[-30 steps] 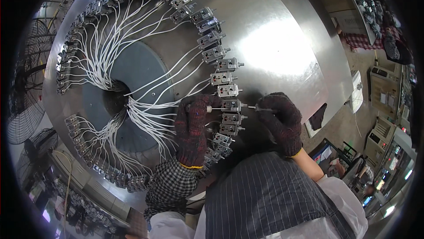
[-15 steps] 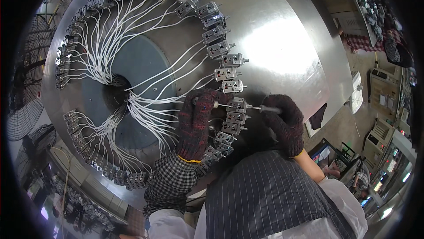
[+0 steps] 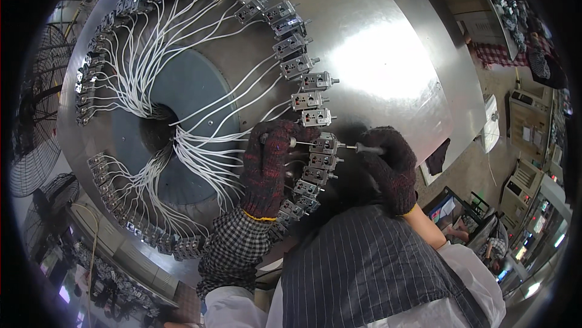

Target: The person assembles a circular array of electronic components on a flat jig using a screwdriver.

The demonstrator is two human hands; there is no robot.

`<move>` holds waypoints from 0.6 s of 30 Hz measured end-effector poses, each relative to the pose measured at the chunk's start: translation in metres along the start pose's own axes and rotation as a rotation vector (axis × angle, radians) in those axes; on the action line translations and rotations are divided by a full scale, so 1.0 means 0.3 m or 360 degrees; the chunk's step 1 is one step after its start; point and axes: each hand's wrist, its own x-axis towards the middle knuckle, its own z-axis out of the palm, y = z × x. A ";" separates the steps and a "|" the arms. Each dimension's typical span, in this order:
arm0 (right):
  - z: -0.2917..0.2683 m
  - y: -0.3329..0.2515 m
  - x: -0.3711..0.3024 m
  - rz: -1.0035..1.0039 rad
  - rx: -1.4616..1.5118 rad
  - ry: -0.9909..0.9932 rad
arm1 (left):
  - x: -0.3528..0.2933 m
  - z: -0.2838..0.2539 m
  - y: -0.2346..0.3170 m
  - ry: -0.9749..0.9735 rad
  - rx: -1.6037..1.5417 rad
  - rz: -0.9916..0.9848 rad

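Both my hands wear dark knitted gloves with yellow cuffs. My right hand [image 3: 391, 161] is closed round a screwdriver [image 3: 368, 149], whose shaft points left at the end of a small metal block [image 3: 326, 143]. On the block's other side my left hand [image 3: 267, 161] is closed on a slim tool [image 3: 293, 142] with a pale collar and a thin shaft reaching the block. Its kind is mostly hidden by the glove. The block sits in a curved row of similar metal blocks [image 3: 315, 117], many with white cables [image 3: 212, 151] running to the centre.
The blocks stand round a shiny metal round table [image 3: 357, 19] with a grey disc [image 3: 203, 79] and a dark central hole [image 3: 159, 129]. A wire fan [image 3: 36, 110] stands at the left. A dark cloth [image 3: 438, 157] lies at the right. Another person [image 3: 497, 246] shows at the lower right.
The view has shifted slightly, moving the blocks a little left in the picture. The screwdriver handle, blurred before, looks sharper now. Both hands keep their grips at the same block.
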 end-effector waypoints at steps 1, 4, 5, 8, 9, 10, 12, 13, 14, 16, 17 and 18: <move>0.000 -0.003 -0.001 0.0002 -0.0001 0.0001 | -0.001 -0.002 0.000 -0.0001 -0.0001 -0.0002; 0.002 -0.013 -0.003 0.0287 0.0149 0.0004 | 0.000 -0.005 0.003 -0.0017 0.0064 -0.0035; 0.004 -0.011 -0.002 0.0194 0.0149 0.0022 | 0.005 -0.006 0.006 -0.0073 -0.0008 -0.0023; -0.002 0.029 0.001 -0.0055 0.0038 0.0023 | -0.010 0.000 0.011 -0.0080 0.0028 -0.0003; -0.006 0.037 0.004 -0.0213 -0.0088 0.0026 | -0.009 0.005 0.011 -0.0053 0.0124 -0.0001; -0.009 0.027 0.001 -0.0213 -0.0093 0.0030 | -0.007 0.009 0.016 -0.0057 0.0120 -0.0002; -0.012 -0.011 -0.008 0.0293 0.0126 0.0021 | -0.005 0.018 0.030 -0.0039 0.0267 -0.0045; -0.013 -0.010 -0.008 0.0292 0.0125 0.0023 | -0.005 0.019 0.029 -0.0041 0.0266 -0.0044; -0.014 -0.007 -0.008 0.0308 0.0119 0.0027 | -0.005 0.020 0.027 -0.0057 0.0217 -0.0034; -0.008 0.010 -0.005 0.0324 0.0120 0.0020 | -0.008 0.018 0.022 -0.0063 0.0174 -0.0021; 0.002 0.025 -0.002 0.0073 0.0082 0.0044 | -0.009 0.016 0.018 -0.0064 0.0145 -0.0018; 0.007 0.031 0.000 -0.0178 0.0040 0.0071 | -0.007 0.014 0.014 -0.0068 0.0112 -0.0017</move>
